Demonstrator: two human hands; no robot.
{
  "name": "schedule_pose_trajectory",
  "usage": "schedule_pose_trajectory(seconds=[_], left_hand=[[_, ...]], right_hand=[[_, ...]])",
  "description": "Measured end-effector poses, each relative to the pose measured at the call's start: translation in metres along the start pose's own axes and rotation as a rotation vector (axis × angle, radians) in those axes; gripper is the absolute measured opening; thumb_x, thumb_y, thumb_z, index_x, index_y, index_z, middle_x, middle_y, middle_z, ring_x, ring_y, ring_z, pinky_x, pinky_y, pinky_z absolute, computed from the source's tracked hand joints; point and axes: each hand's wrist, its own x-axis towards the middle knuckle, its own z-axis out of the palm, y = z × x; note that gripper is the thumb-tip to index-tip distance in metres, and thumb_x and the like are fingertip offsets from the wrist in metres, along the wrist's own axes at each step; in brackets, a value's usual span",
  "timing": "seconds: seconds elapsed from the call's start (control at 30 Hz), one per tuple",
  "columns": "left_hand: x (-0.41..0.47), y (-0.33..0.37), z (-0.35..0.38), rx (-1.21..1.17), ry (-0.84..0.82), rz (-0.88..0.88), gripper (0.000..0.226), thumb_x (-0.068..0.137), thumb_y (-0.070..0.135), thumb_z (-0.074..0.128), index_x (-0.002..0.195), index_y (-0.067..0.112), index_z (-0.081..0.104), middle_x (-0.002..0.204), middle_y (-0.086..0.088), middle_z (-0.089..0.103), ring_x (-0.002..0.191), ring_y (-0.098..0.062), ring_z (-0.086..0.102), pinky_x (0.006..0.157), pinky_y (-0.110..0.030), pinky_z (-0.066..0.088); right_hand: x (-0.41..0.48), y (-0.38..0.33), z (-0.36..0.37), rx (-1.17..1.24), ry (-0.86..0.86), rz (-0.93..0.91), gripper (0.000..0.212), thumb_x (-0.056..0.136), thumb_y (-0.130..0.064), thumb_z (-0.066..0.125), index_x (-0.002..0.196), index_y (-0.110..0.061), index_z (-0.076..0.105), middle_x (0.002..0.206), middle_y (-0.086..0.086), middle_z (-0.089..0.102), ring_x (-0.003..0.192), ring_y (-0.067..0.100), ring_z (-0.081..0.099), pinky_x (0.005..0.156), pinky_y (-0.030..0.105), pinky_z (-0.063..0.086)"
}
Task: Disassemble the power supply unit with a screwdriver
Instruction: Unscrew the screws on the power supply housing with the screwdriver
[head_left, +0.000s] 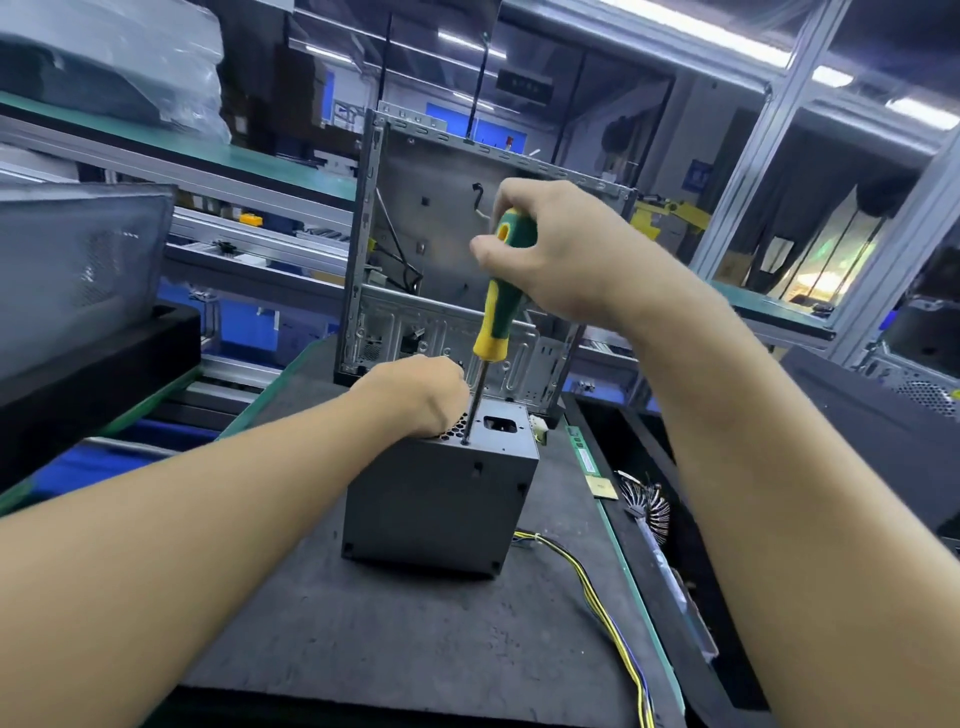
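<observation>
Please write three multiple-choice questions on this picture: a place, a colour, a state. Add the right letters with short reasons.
1. Where does the tip of the screwdriver meet the power supply unit?
A. On its top face. B. On its front side. C. On its underside.
2. Which colours has the screwdriver handle?
A. Red and black. B. Green and yellow. C. All blue.
3. What does the right hand do?
A. Lies flat. B. Hangs idle. C. Holds the screwdriver handle.
Answers: 1 A, the shaft stands upright on the top face. 2 B, green with yellow parts. 3 C, its fingers curl round the handle.
</observation>
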Motion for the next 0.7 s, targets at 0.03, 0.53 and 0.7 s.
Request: schedule_pose_trajectory(seconds=[0.03,0.53,0.7], left_hand=[[0.001,-0.001,0.0,0.014,0.001,0.017,0.029,0.098,0.004,0.03,0.107,0.006,0.057,0.076,0.005,0.038,0.082,-0.025,0.044,0.088,-0.047,0.049],[0.017,-0.005,0.011,-0.019,-0.003,-0.053,0.015,0.092,0.01,0.033,0.093,0.015,0.047,0.087,-0.006,0.048,0.088,-0.035,0.052,0.075,-0.042,0.04],[0.016,-0.006,0.009,-0.044,-0.028,-0.029,0.015,0.092,0.012,0.028,0.085,0.016,0.041,0.084,-0.005,0.044,0.086,-0.034,0.05,0.078,-0.042,0.041]], right_hand=[[0.001,-0.002,-0.003,0.025,-0.047,-0.02,0.018,0.093,-0.032,0.059,0.094,-0.014,0.058,0.072,-0.006,0.054,0.059,0.011,0.048,0.055,0.026,0.043],[0.016,-0.008,0.005,-0.051,-0.113,0.136,0.026,0.099,-0.039,0.044,0.111,-0.016,0.05,0.085,-0.001,0.056,0.07,0.014,0.054,0.056,0.031,0.036],[0.017,-0.016,-0.011,0.115,-0.271,0.182,0.034,0.091,-0.024,0.05,0.095,0.008,0.059,0.086,0.025,0.072,0.057,0.027,0.057,0.048,0.03,0.048]])
